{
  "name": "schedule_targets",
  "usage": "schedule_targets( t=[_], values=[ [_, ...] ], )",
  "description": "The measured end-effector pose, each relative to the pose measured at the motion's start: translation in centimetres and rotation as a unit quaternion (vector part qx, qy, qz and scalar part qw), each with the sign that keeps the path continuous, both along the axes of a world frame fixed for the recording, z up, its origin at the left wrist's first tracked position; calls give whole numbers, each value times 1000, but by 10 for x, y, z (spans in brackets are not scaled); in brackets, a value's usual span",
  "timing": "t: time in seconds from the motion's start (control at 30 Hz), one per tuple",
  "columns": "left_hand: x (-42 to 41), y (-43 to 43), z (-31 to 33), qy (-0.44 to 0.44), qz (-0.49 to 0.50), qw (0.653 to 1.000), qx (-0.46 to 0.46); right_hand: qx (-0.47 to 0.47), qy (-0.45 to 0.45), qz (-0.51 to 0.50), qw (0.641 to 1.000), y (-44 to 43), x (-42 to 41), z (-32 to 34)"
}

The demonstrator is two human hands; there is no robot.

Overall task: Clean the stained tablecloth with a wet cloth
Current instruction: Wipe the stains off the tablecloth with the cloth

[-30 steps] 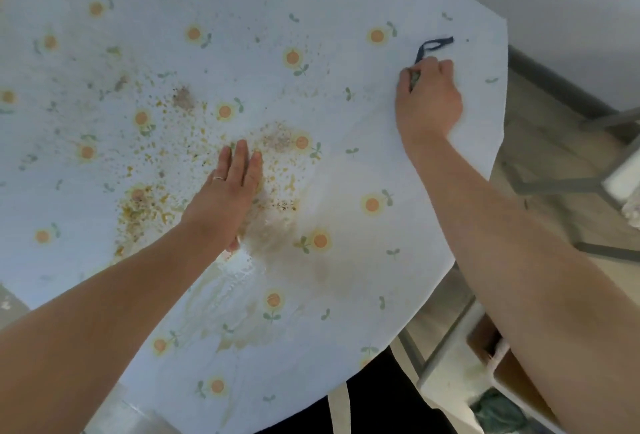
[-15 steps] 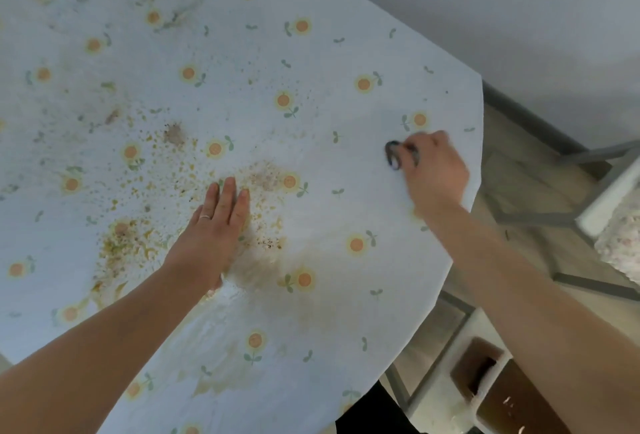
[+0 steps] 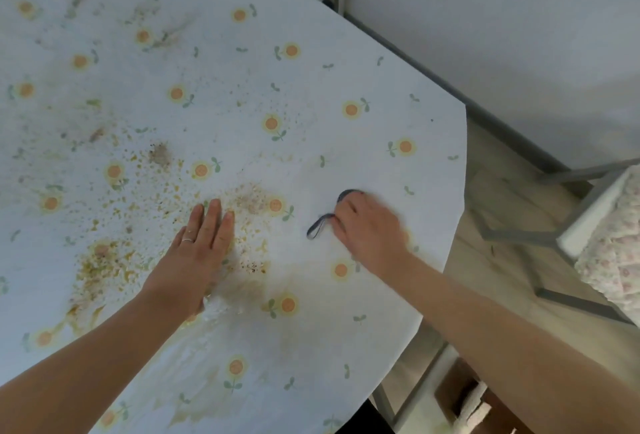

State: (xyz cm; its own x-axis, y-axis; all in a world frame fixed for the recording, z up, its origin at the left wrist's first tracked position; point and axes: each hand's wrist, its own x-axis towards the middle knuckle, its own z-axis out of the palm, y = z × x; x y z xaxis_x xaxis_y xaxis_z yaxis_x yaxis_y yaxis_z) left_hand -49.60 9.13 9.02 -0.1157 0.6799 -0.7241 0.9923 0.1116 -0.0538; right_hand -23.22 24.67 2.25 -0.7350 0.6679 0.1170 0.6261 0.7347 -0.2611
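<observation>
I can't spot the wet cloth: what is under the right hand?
A dark loop sticks out from beneath the right hand and lies on the tablecloth. Whatever the loop belongs to, probably the cloth, is covered by the curled fingers and palm.

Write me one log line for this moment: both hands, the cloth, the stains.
left hand: flat on tablecloth, among crumbs | right hand: grips cloth, mostly hidden | stains: brown smear beside left hand
</observation>
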Motion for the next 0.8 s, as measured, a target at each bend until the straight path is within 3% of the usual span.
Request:
schedule_targets(
  t=[0.07,0.13,0.2,0.3,0.4,0.47,0.53,0.63,0.7,0.8],
  values=[
    [-1,-1,-3,-1,2,1000,7,38,-45,-173,983,67,10,-2],
    [-3,-2,-5,0,2,1000,19,-12,-56,-329,942,134,1,5],
    [-4,-2,-7,3,2,1000,29,-47,-34,-403,913,173,-23,13],
    [-4,-3,-8,6,3,999,32,-51,-8,-354,934,157,-70,16],
    [-2,-2,-8,12,2,999,31,-60,-2,-140,988,64,-92,9],
    [-1,-1,-7,16,-2,999,31,-100,-24,33,994,14,-73,9],
    [1,1,-5,22,-11,999,24,-88,-10,97,991,23,-47,10],
    [1,7,-6,37,-18,999,6,-34,-11,-87,996,108,-45,14],
    [-1,3,-6,54,-12,998,-9,-31,-23,-232,972,163,-76,13],
    [1,3,-6,60,-13,998,-10,-31,-22,-266,963,177,-130,16]
  ],
)
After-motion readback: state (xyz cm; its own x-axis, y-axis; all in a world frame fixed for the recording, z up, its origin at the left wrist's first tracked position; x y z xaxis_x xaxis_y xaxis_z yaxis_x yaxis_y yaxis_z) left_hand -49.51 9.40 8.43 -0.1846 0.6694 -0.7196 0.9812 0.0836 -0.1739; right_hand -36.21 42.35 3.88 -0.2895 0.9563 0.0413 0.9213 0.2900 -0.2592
